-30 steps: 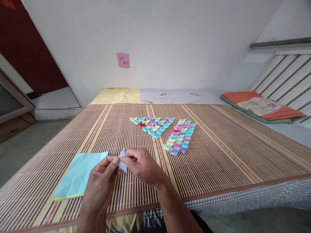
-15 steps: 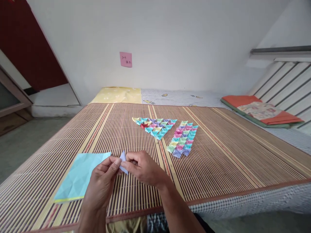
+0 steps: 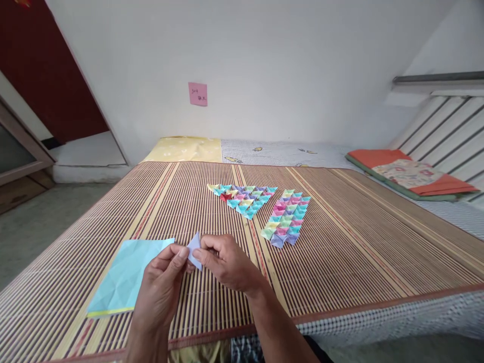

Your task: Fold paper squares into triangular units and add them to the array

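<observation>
A small lavender folded paper [image 3: 194, 250], roughly triangular, is held between both hands above the striped mat. My left hand [image 3: 165, 272] pinches its left corner between thumb and fingers. On the right edge, my right hand [image 3: 223, 259] grips it with the thumb in front and curled fingers behind. Under and beside my left hand lies a light blue sheet of paper [image 3: 121, 275] with a yellow strip along its near edge. Farther off, several colourful folded paper pieces form a triangular group [image 3: 245, 197] and a slanted block [image 3: 287, 217].
The striped bamboo mat [image 3: 340, 252] covers the bed. A folded orange and green cloth [image 3: 412, 174] lies at the right by a white railing [image 3: 449, 123]. At the back are a yellow cloth [image 3: 185, 148] and a wall with a pink note [image 3: 197, 94].
My right thumb has slid slightly toward the paper's right edge, so more of its lavender face shows. Both hands keep their hold. The whole view has shifted a little.
</observation>
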The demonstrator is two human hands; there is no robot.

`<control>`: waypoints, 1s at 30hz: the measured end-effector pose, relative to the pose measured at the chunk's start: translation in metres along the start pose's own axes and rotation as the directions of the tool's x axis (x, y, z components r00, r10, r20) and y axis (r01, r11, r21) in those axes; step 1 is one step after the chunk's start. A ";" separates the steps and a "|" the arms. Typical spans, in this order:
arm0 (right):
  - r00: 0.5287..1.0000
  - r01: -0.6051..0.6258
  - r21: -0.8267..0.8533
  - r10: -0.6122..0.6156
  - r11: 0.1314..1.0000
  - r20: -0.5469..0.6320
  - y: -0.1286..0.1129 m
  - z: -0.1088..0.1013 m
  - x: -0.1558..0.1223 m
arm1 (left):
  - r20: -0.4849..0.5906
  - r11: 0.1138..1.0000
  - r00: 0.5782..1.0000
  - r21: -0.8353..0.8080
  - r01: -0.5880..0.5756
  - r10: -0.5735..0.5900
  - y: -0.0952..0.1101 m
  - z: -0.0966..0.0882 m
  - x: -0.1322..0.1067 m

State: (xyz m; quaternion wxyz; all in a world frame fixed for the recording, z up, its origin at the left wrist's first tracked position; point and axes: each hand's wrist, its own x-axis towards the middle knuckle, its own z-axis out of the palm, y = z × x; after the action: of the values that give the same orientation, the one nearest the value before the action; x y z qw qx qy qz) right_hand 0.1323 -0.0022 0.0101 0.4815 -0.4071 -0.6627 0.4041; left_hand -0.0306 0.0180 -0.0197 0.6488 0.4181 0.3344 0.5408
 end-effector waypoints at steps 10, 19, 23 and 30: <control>0.998 -0.058 -0.001 0.058 0.998 0.020 0.007 0.000 0.001 | -0.056 1.000 0.998 0.024 0.011 -0.010 -0.007 -0.005 0.004; 1.000 -0.004 0.010 0.004 1.000 0.004 0.013 0.002 -0.001 | -0.097 1.000 0.995 0.003 -0.020 0.020 -0.014 -0.002 0.008; 0.999 -0.030 -0.012 0.030 0.999 -0.021 0.014 0.000 -0.002 | -0.131 0.998 0.990 -0.029 -0.051 0.047 -0.017 0.003 0.009; 1.000 -0.014 -0.041 0.014 0.999 -0.003 0.017 0.000 -0.003 | -0.147 0.998 0.989 -0.058 -0.006 -0.003 -0.016 0.002 0.011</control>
State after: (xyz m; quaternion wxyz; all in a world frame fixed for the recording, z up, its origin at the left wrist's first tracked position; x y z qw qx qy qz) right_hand 0.1351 0.0006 -0.0068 0.4712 -0.4221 -0.6672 0.3932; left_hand -0.0201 0.0273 -0.0333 0.6337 0.3583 0.3652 0.5802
